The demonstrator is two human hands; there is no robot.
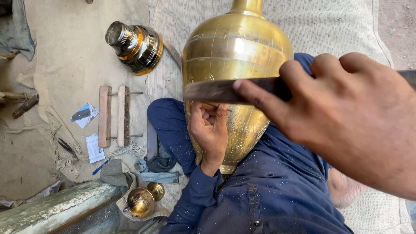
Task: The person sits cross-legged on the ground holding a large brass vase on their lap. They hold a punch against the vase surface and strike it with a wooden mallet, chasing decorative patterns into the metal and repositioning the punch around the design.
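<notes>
A large brass vase [236, 52] lies across my lap, its neck pointing away from me and engraved patterns on its lower body. My left hand [209, 130] presses on the vase's lower side with its fingers curled; what is inside the fingers I cannot make out. My right hand [342, 112] is close to the camera and grips a long dark flat tool [221, 91], which lies across the vase's belly. My blue trousers and sleeve are dusted with metal flecks.
A polished brass and steel vessel [136, 45] lies on the cloth at the upper left. A wooden clamp frame [115, 116] rests left of my knee, with papers and a blue pen nearby. A small brass pot [143, 200] sits by a stone ledge [56, 208].
</notes>
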